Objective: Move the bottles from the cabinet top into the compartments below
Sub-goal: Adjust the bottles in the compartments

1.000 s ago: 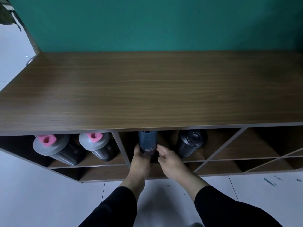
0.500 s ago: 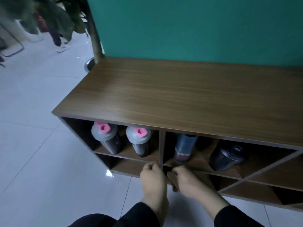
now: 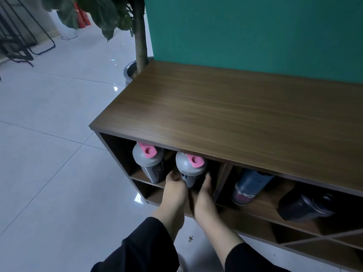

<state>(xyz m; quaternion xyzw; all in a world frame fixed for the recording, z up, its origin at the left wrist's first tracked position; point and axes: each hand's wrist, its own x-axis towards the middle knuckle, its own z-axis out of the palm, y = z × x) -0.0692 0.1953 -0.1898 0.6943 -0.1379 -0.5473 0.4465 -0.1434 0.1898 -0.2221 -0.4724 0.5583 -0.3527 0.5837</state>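
The wooden cabinet top (image 3: 235,118) carries no bottles. In the upper left compartment stand two shaker bottles with grey lids and pink caps, the left shaker (image 3: 148,163) and the right shaker (image 3: 190,168). My left hand (image 3: 174,190) and my right hand (image 3: 204,195) clasp the lower body of the right shaker from either side. One compartment to the right, a blue bottle (image 3: 249,185) leans with its base toward me. A black bottle (image 3: 305,207) lies tilted beside it.
A potted plant's trunk (image 3: 140,36) rises from a pot (image 3: 130,72) at the cabinet's far left corner. A black metal rack (image 3: 19,36) stands at the far left on the white tile floor. A teal wall (image 3: 255,32) backs the cabinet. Lower compartments have diagonal dividers (image 3: 322,238).
Both hands left the blue bottle, drew back, then moved left onto the right pink-capped shaker. My view has swung left and down.
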